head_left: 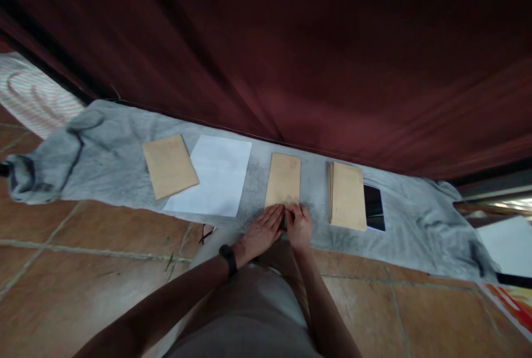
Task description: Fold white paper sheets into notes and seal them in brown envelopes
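Note:
A brown paper envelope [285,178] lies in front of me on a grey cloth, with a small reddish print near its far right corner. My left hand [265,229] rests flat across its near left end, fingers stretched out and side by side. At the near right end, my right hand [298,226] has its fingers curled in a pinch on the envelope's near edge. Both hands almost meet there, hiding that edge. A dark band [228,260] circles my left wrist.
Left of my hands are a white paper sheet [216,175] and brown envelopes [170,167] overlapping it. To the right, an envelope stack [348,196] sits beside a dark phone [374,208]. The grey cloth [415,225] covers a narrow bench against a dark red upright surface [291,59].

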The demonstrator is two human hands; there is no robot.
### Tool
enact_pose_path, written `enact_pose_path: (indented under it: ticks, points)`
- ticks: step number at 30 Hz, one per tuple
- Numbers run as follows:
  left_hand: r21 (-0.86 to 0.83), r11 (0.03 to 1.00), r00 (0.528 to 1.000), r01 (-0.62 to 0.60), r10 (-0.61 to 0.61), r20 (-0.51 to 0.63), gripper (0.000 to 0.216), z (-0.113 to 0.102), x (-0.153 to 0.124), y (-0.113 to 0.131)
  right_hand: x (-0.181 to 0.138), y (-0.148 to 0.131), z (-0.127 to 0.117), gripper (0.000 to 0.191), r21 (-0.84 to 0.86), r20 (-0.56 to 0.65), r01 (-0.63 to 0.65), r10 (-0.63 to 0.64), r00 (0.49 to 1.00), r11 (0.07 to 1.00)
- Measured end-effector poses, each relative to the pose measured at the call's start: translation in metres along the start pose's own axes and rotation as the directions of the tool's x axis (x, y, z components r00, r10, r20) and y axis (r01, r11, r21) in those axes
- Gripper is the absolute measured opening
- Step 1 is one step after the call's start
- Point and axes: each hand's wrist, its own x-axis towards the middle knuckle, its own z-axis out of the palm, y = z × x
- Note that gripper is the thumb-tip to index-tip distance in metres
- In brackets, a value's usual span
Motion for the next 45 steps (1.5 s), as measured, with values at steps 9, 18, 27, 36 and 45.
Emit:
enact_pose_path:
  ticks: [9, 18, 27, 36, 45]
  points:
    - [0.015, 0.998, 0.995, -0.054, 0.053, 0.086, 0.062, -0.003, -0.001, -0.011, -0.011, -0.003, -0.002, 0.036, 0.024, 0.011, 0.059, -0.060, 0.998, 0.998]
    - [0.082, 0.993, 0.995, -0.080, 0.075, 0.064, 0.069, 0.008, -0.007, -0.007, -0.037, -0.002, -0.007, 0.048, 0.043, 0.135, 0.165, -0.169, 0.976, 0.985]
    - [0.105, 0.990, 0.994, -0.089, 0.082, 0.068, 0.071, 0.005, -0.009, -0.010, -0.038, 0.000, -0.010, 0.048, 0.010, 0.133, 0.162, -0.162, 0.978, 0.987]
    - [0.190, 0.980, 0.997, -0.056, 0.044, 0.063, 0.073, -0.005, -0.022, -0.017, -0.042, 0.007, -0.013, 0.048, -0.077, 0.064, 0.182, -0.177, 0.982, 0.980]
    - [0.285, 0.955, 0.994, -0.078, 0.054, 0.093, 0.075, -0.009, -0.020, -0.016, -0.044, -0.012, 0.000, 0.046, -0.231, 0.147, 0.375, -0.348, 0.926, 0.898]
